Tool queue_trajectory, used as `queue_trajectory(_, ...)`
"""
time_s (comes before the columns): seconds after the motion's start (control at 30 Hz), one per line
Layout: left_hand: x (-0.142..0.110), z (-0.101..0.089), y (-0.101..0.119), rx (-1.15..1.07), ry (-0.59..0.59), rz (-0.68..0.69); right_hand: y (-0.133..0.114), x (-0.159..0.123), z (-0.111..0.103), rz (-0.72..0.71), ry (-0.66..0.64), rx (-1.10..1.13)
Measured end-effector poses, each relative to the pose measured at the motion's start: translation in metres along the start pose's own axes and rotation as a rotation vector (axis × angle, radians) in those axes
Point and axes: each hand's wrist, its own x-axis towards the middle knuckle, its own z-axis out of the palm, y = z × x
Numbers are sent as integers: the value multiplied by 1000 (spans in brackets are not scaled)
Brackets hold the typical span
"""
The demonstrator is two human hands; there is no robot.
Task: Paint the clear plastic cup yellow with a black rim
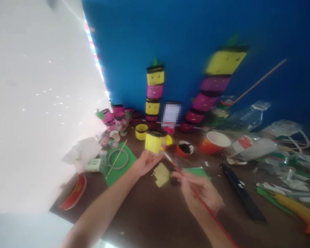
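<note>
My left hand (147,163) is closed around the base of a small yellow cup (155,142) with a dark rim, holding it up over the table. In my right hand (200,193) is a long red paintbrush (196,193), gripped like a pen, its tip close to the cup's lower right side. Whether the bristles touch the cup I cannot tell. A cut piece of pale yellow paper (161,175) lies below, between the two hands. Behind the held cup stands another yellow cup (141,132), and to its right a red cup with dark paint inside (185,148).
Stacked yellow and magenta cups with drawn faces (155,91) stand at the blue wall, beside a blurred phone (171,115). Green paper (119,165) carries a ring and a stick at left. A black box cutter (243,193), a paper cup (215,142) and plastic bottles crowd the right.
</note>
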Motion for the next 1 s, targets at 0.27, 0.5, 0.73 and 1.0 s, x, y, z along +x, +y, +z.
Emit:
queue_trajectory(0.27, 1, -2, 0, 7, 28, 0, 1, -2, 1, 1, 1, -62)
queue_trajectory(0.5, 1, 2, 0, -23, 74, -34, 0, -1, 2, 20, -6, -88)
queue_trajectory(0.73, 1, 1, 0, 1, 57, -29, -2, -1, 2, -28, 7, -84)
queue_trajectory(1.0, 1, 3, 0, -18, 98, -25, -4, -1, 2, -33, 11, -76)
